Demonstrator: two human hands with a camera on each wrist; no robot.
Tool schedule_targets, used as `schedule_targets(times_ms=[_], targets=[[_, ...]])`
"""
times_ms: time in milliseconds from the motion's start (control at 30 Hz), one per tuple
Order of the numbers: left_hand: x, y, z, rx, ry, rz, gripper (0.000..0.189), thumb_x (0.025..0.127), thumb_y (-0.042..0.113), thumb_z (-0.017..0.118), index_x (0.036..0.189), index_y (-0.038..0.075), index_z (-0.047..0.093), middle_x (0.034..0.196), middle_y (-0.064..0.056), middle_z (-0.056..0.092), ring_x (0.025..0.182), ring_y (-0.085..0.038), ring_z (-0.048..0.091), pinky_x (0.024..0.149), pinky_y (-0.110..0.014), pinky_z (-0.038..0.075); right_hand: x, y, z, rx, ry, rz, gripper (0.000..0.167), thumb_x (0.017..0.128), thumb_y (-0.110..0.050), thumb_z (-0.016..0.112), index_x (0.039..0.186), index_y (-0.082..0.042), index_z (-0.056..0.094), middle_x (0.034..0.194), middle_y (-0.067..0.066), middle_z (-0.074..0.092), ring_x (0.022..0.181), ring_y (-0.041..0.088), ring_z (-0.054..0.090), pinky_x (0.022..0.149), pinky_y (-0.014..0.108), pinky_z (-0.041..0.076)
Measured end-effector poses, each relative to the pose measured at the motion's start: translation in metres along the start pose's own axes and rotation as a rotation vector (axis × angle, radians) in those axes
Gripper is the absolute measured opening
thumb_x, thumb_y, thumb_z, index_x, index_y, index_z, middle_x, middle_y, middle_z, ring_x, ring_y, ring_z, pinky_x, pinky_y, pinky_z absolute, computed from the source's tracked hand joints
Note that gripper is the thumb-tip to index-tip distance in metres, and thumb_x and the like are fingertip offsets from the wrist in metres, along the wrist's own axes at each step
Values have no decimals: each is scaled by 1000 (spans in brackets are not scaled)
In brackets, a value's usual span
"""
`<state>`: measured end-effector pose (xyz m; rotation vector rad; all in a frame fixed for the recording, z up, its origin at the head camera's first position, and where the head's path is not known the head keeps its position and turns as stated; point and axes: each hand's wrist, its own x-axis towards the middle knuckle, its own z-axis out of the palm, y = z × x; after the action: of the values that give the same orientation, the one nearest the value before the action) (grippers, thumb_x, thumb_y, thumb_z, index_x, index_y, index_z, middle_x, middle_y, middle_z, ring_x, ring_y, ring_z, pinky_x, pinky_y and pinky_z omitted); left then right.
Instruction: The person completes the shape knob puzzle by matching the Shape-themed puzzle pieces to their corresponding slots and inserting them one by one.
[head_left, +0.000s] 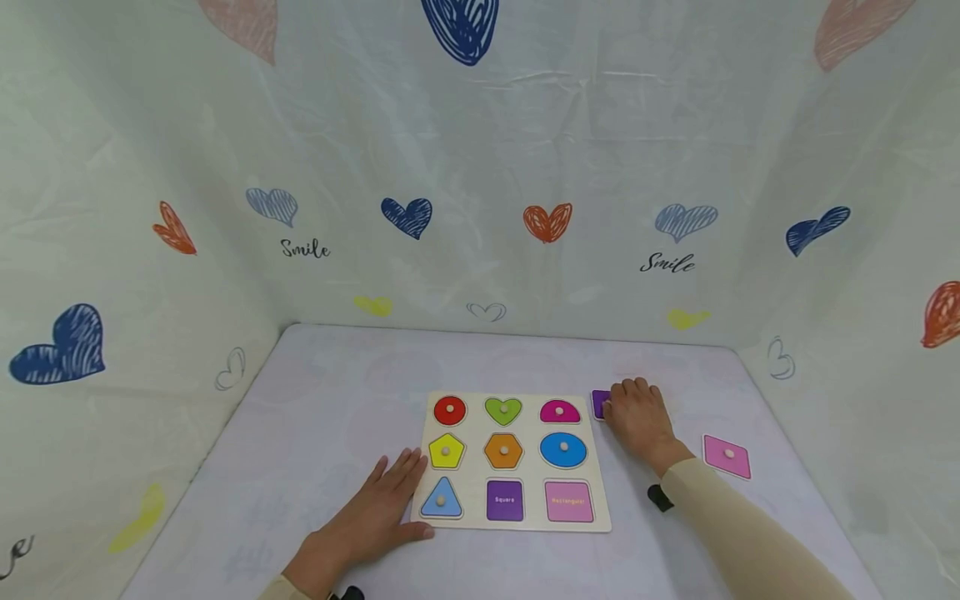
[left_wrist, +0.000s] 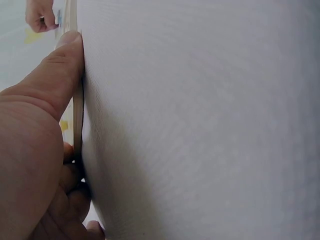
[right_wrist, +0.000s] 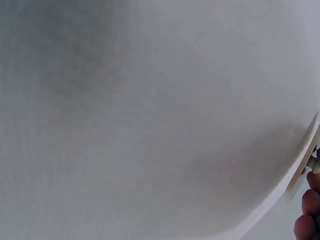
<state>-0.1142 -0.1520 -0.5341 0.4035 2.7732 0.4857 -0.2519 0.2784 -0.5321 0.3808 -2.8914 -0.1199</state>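
A pale wooden shape puzzle board [head_left: 476, 425] lies on the table. Its lower row has a blue triangle piece [head_left: 441, 502], a purple recess marked "Square" [head_left: 505, 510] and a pink recess marked "Rectangular" [head_left: 568, 510]. Fingers fairly straight, my left hand [head_left: 371, 508] rests against the board's left side, the thumb at its lower left corner. Just right of the board's upper right corner, my right hand [head_left: 639, 417] pinches the knob of a purple puzzle piece [head_left: 597, 404], largely covered by the fingers. In the right wrist view the piece's wooden edge [right_wrist: 301, 170] shows beside the fingertips.
A pink rectangle piece [head_left: 717, 455] with a knob lies on the table [head_left: 360, 375] to the right. Several other knobbed pieces, such as the orange hexagon [head_left: 495, 450], sit in the board. A curtain [head_left: 480, 150] printed with hearts surrounds the table.
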Motion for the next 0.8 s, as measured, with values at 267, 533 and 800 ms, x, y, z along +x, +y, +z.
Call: schedule_targets(times_ms=[267,533,800], targets=[[2,-2,1,3,-1,-5,110,84,60,81,168,14,28,175,-4,27,165,-28,17,133,-56,9,-1,-6,-12,-20,61,-30,31,96,-24,77,105,4,66,98,18,67,95,34,56,82,48,53],[0,-1,0,-1,-4,-9,109,84,61,80,168,14,28,175,-3,27,165,-28,16,133,-56,7,-5,-27,-21,-37,146,-115,31,92,-24,81,98,1,65,88,14,63,90,31,55,77,44,51],[-1,0,-1,-17,-3,-4,109,85,61,80,168,14,28,175,-4,27,165,-29,16,133,-56,7,-13,-50,-24,-24,221,-174,32,92,-27,81,96,0,65,85,12,62,87,29,56,74,41,48]])
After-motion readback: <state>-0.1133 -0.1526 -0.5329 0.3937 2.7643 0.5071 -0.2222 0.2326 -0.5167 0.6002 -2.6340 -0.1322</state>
